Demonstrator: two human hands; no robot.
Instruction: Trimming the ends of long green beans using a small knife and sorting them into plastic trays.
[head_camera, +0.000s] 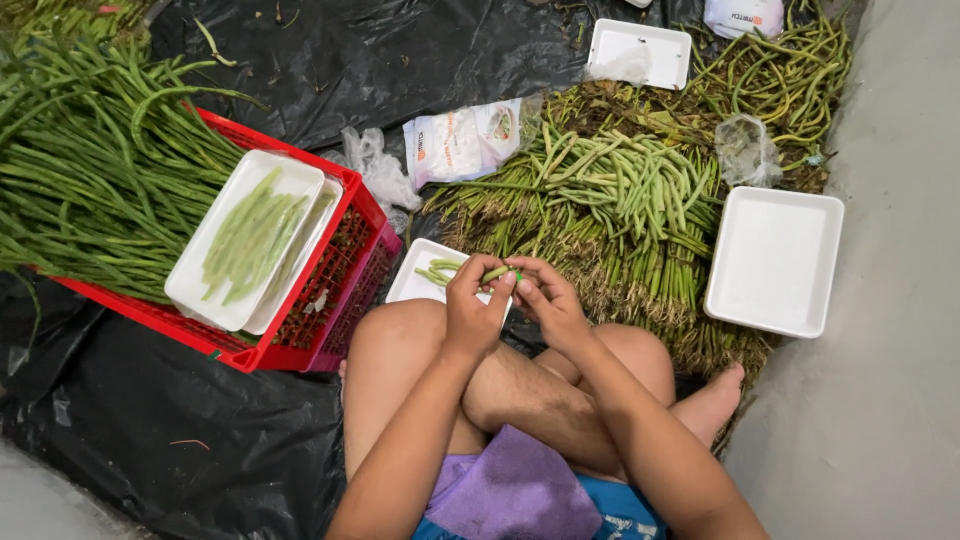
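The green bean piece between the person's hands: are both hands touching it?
Touching. The head view shows the left hand and right hand pinching the green bean piece between their fingertips.

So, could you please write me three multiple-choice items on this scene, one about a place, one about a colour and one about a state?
1. Where does the wrapped tray of beans lie?
A. on the red crate
B. on the grey floor
C. on the person's knee

2. What colour is the cloth on the person's lap?
A. yellow
B. purple
C. white

3. What state is the white tray at the right in?
A. heaped with beans
B. wrapped in film
C. empty

Answers:
1 A, it rests across the crate's rim.
2 B, it shows purple beside blue shorts.
3 C, only its bare white base shows.
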